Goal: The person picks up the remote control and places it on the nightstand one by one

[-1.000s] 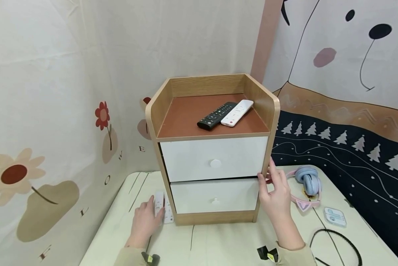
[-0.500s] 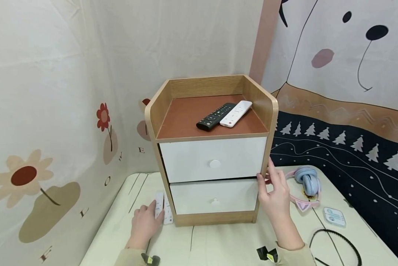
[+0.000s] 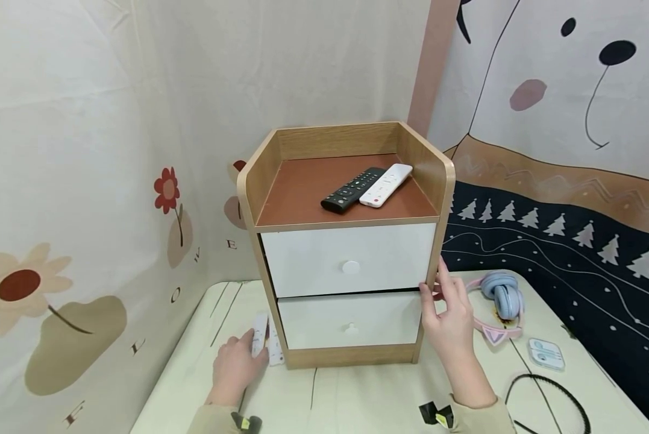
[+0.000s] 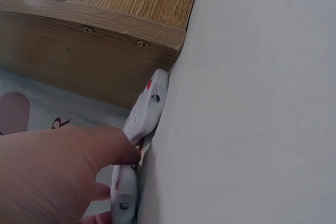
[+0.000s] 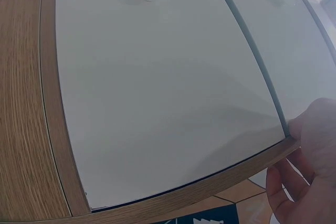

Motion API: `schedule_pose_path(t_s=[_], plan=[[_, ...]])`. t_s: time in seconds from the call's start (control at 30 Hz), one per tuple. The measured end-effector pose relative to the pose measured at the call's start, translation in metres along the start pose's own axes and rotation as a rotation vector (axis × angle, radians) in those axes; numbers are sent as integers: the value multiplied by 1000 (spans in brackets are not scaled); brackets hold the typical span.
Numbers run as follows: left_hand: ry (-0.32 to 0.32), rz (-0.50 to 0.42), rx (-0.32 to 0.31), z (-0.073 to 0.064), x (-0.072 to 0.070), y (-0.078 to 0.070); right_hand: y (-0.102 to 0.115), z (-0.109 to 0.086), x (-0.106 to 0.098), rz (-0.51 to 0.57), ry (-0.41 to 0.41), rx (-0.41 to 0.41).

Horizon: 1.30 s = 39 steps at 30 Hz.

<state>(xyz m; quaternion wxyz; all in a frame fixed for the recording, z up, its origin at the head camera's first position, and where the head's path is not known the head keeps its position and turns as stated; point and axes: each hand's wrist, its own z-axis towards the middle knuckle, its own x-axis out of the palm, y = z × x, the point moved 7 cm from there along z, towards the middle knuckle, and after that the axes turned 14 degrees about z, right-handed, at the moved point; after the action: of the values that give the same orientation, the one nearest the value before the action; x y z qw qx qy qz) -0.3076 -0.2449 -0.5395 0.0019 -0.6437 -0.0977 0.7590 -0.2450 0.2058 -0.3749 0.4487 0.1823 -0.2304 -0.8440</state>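
My left hand (image 3: 236,369) is low beside the left side of a small wooden cabinet (image 3: 351,355). It pinches a white remote control (image 3: 260,334) between thumb and fingers. Against the cabinet's base lies a second white remote control (image 3: 275,346). The left wrist view shows the thumb in the gap between the held remote (image 4: 124,195) and the other remote (image 4: 148,108). With its thumb at the front and its fingers behind, my right hand (image 3: 451,319) grips the cabinet's right front edge (image 5: 252,169). Both white drawers (image 3: 349,259) are pushed in.
On the cabinet's brown top lie a black remote control (image 3: 352,190) and a white one (image 3: 386,185). Blue and pink headphones (image 3: 503,298), a clear earphone case (image 3: 546,354) and a black headband (image 3: 568,395) lie on the table's right. Printed curtains (image 3: 313,66) hang behind.
The left hand's fingers have dropped slightly, and the white remote in it leans a little more. The right hand stays on the cabinet's edge.
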Motion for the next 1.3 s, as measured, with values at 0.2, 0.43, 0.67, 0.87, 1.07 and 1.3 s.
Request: schedule_pose_path(t_s=[0.2, 0.43, 0.67, 0.87, 1.07, 1.3], plan=[[-24, -86, -40, 3, 0, 4, 0, 0, 0, 4, -1, -8], [-93, -144, -59, 6, -8, 7, 0, 0, 0, 8, -1, -7], [-201, -222, -81, 5, -49, 7, 0, 0, 1, 3, 3, -12], [-297, -259, -63, 2, -92, -3, 1, -1, 0, 2, -1, -18], [-436, -257, 16, -1, -152, -19, 2, -1, -1, 8, -2, -25], [-611, -268, 119, -8, -229, -38, 2, -1, 0, 9, -3, -39]])
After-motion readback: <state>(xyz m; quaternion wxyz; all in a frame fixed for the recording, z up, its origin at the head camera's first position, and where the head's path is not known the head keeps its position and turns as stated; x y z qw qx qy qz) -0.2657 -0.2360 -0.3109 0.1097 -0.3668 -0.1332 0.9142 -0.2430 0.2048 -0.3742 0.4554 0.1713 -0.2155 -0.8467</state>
